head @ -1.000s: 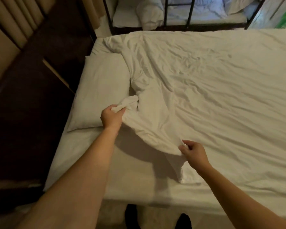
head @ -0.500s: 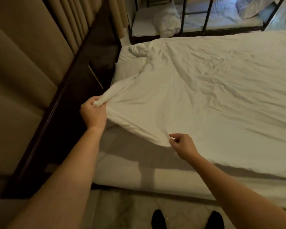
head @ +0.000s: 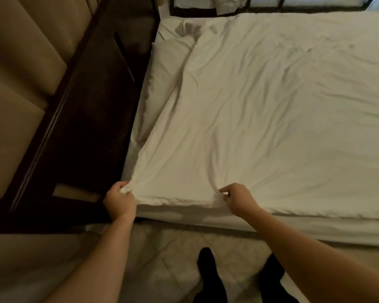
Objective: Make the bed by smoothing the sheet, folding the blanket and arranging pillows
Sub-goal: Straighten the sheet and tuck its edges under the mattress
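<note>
bed (head: 271,228) lies under a blanket (head: 260,119) hiding most of the pillow (head: 162,68); left hand (head: 119,200) grips its corner, right hand (head: 236,199) pinches its edge.

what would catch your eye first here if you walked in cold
A big wrinkled white blanket covers nearly the whole bed and fills most of the view. At its near edge the left hand grips the bunched corner beside a dark wood panel, and the right hand pinches the edge further along. A pillow peeks out from under the blanket on the left.
</note>
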A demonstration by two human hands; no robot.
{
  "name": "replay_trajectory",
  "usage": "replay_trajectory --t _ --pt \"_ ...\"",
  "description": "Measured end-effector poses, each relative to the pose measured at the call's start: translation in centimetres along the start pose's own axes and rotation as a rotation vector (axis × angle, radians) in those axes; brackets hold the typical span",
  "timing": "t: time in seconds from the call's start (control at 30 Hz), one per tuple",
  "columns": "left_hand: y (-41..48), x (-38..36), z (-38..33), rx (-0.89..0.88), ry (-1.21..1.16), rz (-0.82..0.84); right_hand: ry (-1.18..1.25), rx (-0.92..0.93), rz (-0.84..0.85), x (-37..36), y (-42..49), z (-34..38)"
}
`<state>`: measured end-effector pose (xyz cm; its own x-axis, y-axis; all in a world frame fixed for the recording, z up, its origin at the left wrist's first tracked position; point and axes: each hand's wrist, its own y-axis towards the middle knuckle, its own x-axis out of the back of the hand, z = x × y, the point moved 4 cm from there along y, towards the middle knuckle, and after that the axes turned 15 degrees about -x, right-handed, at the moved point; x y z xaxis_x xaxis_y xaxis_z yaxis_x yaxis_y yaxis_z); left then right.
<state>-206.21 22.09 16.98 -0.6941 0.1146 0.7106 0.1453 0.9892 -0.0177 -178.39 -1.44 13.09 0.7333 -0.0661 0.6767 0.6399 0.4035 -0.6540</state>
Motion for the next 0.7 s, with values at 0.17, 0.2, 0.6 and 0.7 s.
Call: replay_trajectory --t 0.17,0.2,0.6,0.7 --pt "1.5 -0.3 -0.7 -0.016 0.014 0.011 0.001 0.005 -0.033 0.2 0.1 0.2" --pt "1.7 0.1 -1.4 -0.028 0.013 -0.002 0.010 0.012 -0.039 0.5 0.0 0.5" --pt "-0.4 2.1 4.6 0.031 0.216 0.106 -0.222 -0.004 0.149 -6.3 -2.3 1.1" --pt "-0.5 0.9 6.1 0.036 0.231 0.137 -0.229 -0.048 0.183 -7.0 -1.5 1.0"
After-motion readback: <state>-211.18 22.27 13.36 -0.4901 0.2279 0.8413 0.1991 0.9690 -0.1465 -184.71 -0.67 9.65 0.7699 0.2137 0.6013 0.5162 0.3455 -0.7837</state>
